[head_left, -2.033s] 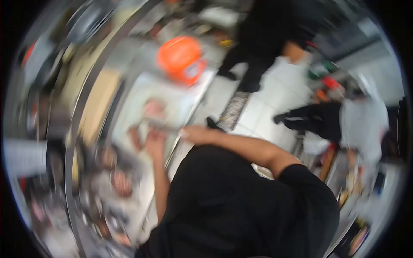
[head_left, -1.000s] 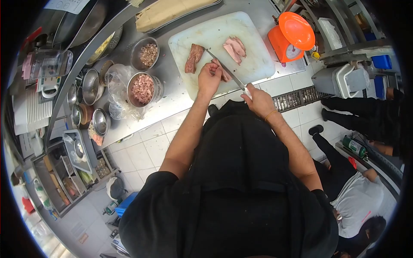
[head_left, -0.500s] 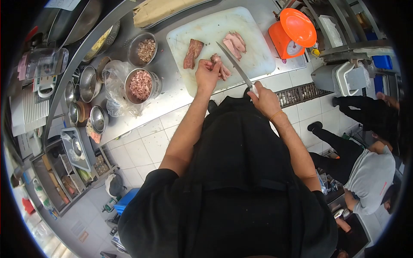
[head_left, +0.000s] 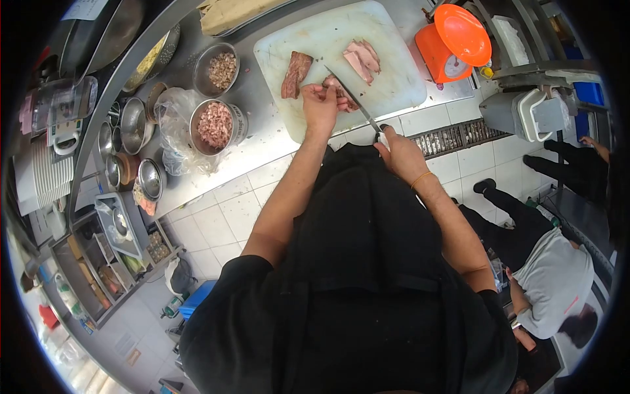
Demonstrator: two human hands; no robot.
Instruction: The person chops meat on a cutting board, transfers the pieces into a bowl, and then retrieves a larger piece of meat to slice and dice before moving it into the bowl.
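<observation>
Two bare hands meet over a whitish cutting board on a steel table. The left hand, at the board's near half, has its fingers bent and pinched on a small piece of meat, seemingly to steady it. The right hand is just off the board's near edge, fingers wrapped round the handle of a knife, so the blade slants in over the piece; from here I cannot tell how deep it sits. A darker block lies on the board's left and pale slices towards its far right, probably apart to give the blade room. Left of the board, a metal bowl holds chopped meat, likely for easy reach; right of it stands an orange scale.
</observation>
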